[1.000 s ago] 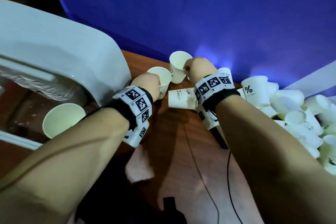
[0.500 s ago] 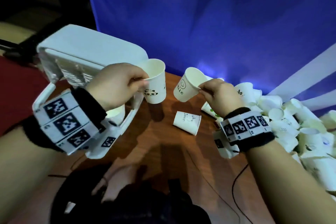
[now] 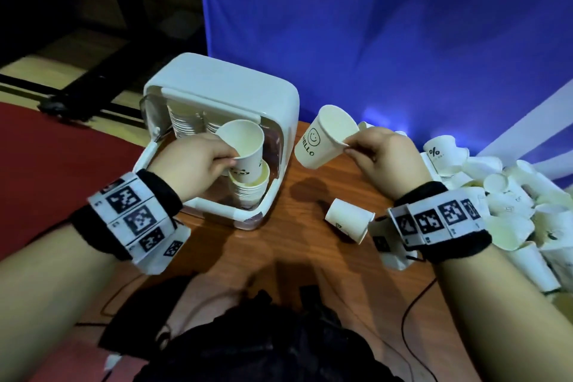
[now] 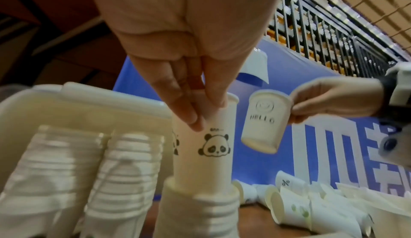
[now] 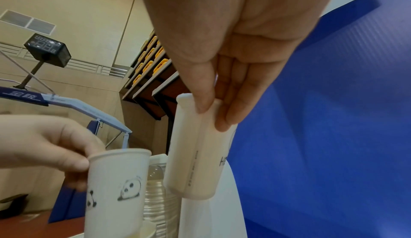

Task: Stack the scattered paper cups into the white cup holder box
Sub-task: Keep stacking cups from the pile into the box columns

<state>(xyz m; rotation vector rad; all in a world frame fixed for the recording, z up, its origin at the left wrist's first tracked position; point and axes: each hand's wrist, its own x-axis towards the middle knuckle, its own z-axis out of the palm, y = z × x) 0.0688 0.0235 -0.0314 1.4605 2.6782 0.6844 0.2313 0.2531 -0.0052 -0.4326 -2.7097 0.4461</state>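
Observation:
My left hand (image 3: 201, 161) pinches the rim of a panda-print paper cup (image 3: 246, 149) (image 4: 204, 145) (image 5: 115, 189), whose base sits in the top of a cup stack (image 3: 248, 192) (image 4: 198, 210) inside the open white cup holder box (image 3: 217, 93). More nested stacks (image 4: 55, 171) fill the box behind it. My right hand (image 3: 381, 155) pinches the rim of a tilted "HELLO" smiley cup (image 3: 322, 139) (image 4: 264, 118) (image 5: 200, 154), held in the air just right of the box. One loose cup (image 3: 347, 220) lies on its side on the wooden table (image 3: 294, 257).
A heap of scattered white cups (image 3: 511, 201) (image 4: 311, 206) covers the table's right side. A blue backdrop (image 3: 372, 40) stands behind the table. Black cables (image 3: 412, 304) and dark cloth (image 3: 263, 335) lie near the front edge. Red floor (image 3: 46, 164) shows at left.
My left hand has carried the panda cup leftward and down onto the stack in the box. The right hand stays aloft with the HELLO cup. The view has pulled back and up.

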